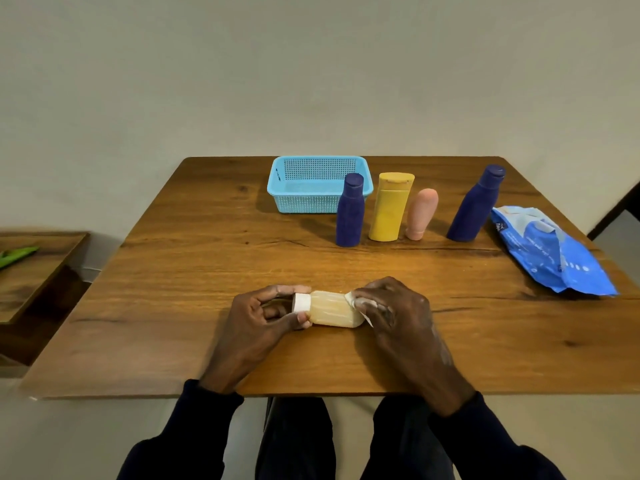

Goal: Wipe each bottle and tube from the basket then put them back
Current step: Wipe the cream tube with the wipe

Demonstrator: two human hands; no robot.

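Wiping the pale bottle [334,310], held sideways close to the near edge of the surface [207,271], about midway along it. Best done by drawing the wipe [350,298] along the whole body from base to white cap [300,303], turning a little between strokes so as to miss no side.

With the left hand [263,317], pinching the cap end between thumb and curled fingers. With the right hand [389,306], clutching the wipe in curled fingers and pressing it round the base end.

Waiting upright toward the far right: a dark blue bottle [350,213], a yellow bottle [389,209], a pink tube [420,214], a second dark blue bottle [476,206]. Just behind the first of these, at the far edge, the blue basket [277,188], seemingly holding nothing.
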